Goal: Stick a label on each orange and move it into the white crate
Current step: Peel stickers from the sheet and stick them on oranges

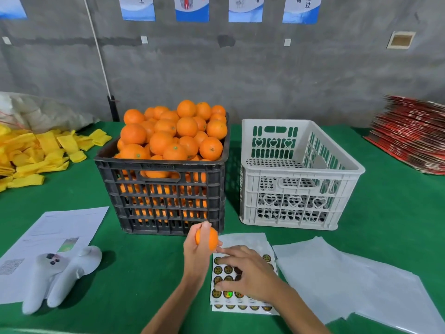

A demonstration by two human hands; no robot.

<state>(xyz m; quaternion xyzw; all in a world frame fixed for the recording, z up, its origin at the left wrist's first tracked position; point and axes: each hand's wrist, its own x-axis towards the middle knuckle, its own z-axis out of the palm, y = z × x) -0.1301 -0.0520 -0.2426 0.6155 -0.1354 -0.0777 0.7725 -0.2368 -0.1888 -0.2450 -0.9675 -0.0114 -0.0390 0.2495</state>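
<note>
Gripping orange (207, 238) w/ left hand (196, 249) — right hand (245, 271) spread, fingertips on label sheet (222, 280).

- The right hand (250, 273) covers the middle of the white sheet of round dark-and-gold labels (222, 280), so whether its fingers pinch a label cannot be told.
- The left hand (197, 249) hides part of the small round orange (209, 238) it holds.
- The print on the white paper document (60, 227) is too small to read.
- The blue-and-white wall posters (192, 8) are cut off by the top edge.
- The stack of red flattened cartons (414, 131) runs past the right edge.
</note>
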